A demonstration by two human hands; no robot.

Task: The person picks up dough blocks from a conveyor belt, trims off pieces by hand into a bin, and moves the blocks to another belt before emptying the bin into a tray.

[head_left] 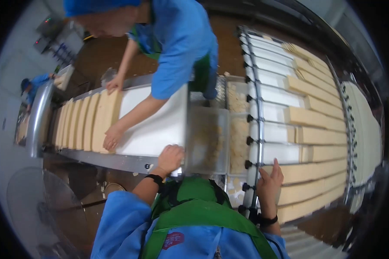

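Observation:
My left hand (170, 158) rests on the near corner of a white conveyor belt (151, 121), fingers lying over its end edge with no object visible in them. On the right, my right hand (270, 181) has its fingers apart, with the fingertips at the near end of a long pale-yellow block (311, 172). That block lies in one of several lanes on a rack with metal dividers (258, 112). More such blocks fill the lanes around it, some set farther back. Along the left belt stands a row of upright pale-yellow slabs (88, 123).
Across the belt a co-worker (177, 47) leans in, both hands on the nearest slabs. Plastic bins (207, 111) holding pale scraps (237, 142) sit between belt and rack. Black knobs (249, 140) line the rack's edge. Another person (32, 88) is at far left.

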